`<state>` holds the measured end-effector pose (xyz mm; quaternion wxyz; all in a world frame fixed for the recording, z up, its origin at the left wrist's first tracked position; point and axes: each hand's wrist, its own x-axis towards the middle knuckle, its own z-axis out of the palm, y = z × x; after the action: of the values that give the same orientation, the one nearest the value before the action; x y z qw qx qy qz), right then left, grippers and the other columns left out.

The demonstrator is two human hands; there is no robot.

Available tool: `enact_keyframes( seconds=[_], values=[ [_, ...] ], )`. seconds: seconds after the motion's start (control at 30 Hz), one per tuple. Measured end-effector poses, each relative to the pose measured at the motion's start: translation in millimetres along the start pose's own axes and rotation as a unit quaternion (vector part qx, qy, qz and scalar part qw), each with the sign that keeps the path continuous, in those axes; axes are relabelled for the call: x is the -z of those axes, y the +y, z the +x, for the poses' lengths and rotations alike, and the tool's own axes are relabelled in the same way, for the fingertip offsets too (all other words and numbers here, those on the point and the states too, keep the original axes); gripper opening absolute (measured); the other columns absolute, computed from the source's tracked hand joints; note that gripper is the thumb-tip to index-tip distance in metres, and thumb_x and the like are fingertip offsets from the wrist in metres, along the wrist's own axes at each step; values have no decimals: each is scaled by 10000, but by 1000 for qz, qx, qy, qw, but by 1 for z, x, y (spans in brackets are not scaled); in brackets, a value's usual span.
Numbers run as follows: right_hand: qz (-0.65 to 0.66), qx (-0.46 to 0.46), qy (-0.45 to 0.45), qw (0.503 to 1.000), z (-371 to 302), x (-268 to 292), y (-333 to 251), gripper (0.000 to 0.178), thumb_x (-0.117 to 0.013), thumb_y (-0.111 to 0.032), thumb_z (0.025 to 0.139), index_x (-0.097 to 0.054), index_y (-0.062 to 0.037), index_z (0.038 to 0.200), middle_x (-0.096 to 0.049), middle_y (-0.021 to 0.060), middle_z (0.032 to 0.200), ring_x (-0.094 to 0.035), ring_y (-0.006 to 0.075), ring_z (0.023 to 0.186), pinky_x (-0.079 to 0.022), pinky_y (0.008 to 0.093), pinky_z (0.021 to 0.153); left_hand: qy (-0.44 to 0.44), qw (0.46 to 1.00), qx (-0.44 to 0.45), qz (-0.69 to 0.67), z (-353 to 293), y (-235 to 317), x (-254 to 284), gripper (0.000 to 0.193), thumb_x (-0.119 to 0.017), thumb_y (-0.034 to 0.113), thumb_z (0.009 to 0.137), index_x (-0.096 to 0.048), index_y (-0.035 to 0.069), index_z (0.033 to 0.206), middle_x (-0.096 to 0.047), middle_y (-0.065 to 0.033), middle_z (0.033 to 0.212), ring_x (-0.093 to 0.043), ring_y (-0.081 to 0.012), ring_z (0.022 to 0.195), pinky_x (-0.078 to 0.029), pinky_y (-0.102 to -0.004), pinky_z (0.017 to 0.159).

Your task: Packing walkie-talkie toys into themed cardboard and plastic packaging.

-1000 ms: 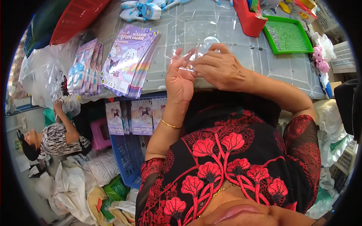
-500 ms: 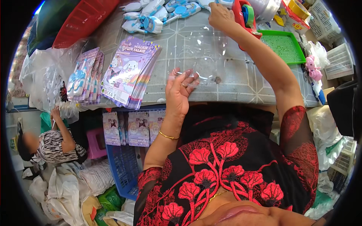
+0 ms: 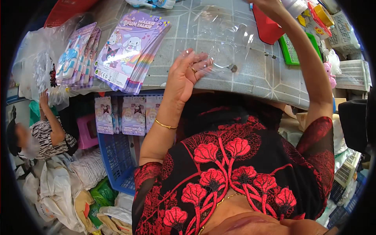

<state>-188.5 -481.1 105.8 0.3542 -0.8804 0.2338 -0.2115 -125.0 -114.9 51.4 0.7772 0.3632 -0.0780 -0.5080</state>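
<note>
My left hand [image 3: 186, 70] is at the front part of the table, with its thumb and curled fingers on the lower left edge of a clear plastic blister shell [image 3: 225, 41]. The shell lies over the grey tabletop and looks empty. My right hand [image 3: 270, 5] reaches to the far side, above a red tape dispenser [image 3: 267, 25]. The top edge of the picture cuts off its fingers, so any hold is hidden. Blue and white toy walkie-talkies [image 3: 152, 3] show partly at the far edge. A fanned stack of purple printed cards [image 3: 127, 51] lies left of my left hand.
Packed blister cards [image 3: 76, 56] stand at the table's left, beside a clear plastic bag [image 3: 33, 58]. A green tray [image 3: 291, 51] sits on the right. Below the table edge is a blue crate [image 3: 117, 164] with more cards. Another person [image 3: 49, 129] works at the far left.
The view has tipped down, so the table things sit higher in it. My right hand has moved partly out at the top. My left hand stays at the shell's edge.
</note>
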Motion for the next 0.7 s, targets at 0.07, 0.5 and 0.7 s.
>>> enact_keyframes(
  seconds=[0.07, 0.5, 0.7],
  values=[
    [-38, 85, -25, 995, -54, 8, -73, 264, -623, -102, 833, -620, 28, 1062, -645, 89, 824, -604, 128, 763, -483, 282, 660, -19, 1000, 6, 5, -9, 7, 7, 346, -532, 185, 939, -445, -15, 1208, -559, -264, 1169, -595, -355, 1062, -527, -420, 895],
    [-110, 374, -170, 905, -77, -30, -61, 126, -561, -10, 870, -600, -28, 989, -598, 102, 1040, -554, 264, 1043, -438, 362, 925, -90, 990, 62, 88, -7, 10, -3, 428, -574, 67, 895, -409, -35, 1276, -585, -215, 1144, -644, -315, 978, -559, -382, 818],
    [-185, 351, -211, 893, -89, -52, -61, 177, -546, -32, 795, -589, -69, 962, -597, 73, 1005, -544, 259, 1005, -387, 392, 927, -27, 996, 80, 32, -9, 6, -5, 428, -575, 163, 904, -414, -45, 1241, -616, -218, 1037, -664, -328, 888, -577, -378, 736]
  ],
)
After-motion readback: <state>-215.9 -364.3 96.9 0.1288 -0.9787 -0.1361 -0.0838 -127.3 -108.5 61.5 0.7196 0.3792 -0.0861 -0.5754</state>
